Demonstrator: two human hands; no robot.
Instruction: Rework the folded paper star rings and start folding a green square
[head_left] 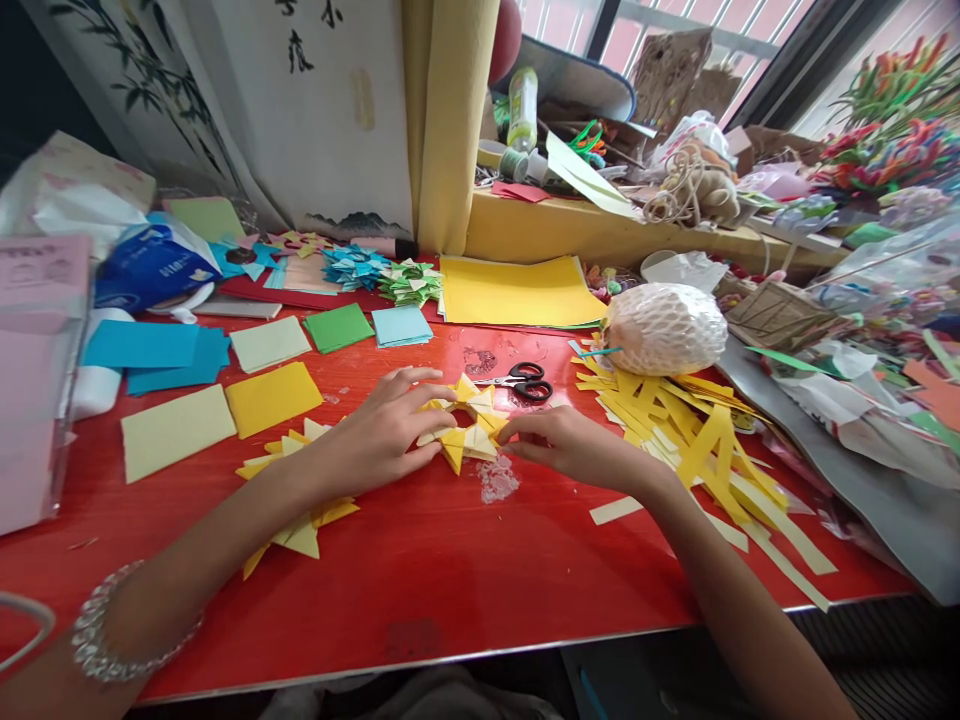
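Observation:
Between my hands, a ring-shaped star of folded yellow and cream paper [474, 440] lies on the red table, with a round hole in its middle. My left hand [397, 420] grips its left points, the fingers bent over them from above. Thumb and fingers of my right hand [559, 440] pinch the star's right edge. Black-handled scissors [529, 380] lie just behind it, their blades close to its upper points. Under my left forearm, partly hidden, are more yellow folded paper pieces [304, 535].
Yellow paper strips [712, 450] are heaped at right beside a net-wrapped bundle [664, 328]. Stacked at left are yellow [274, 398], green [337, 327] and blue paper slips [142, 345]. Yellow sheets [521, 290] and a blue paper star [356, 267] lie at the back. A cluttered ledge borders the right.

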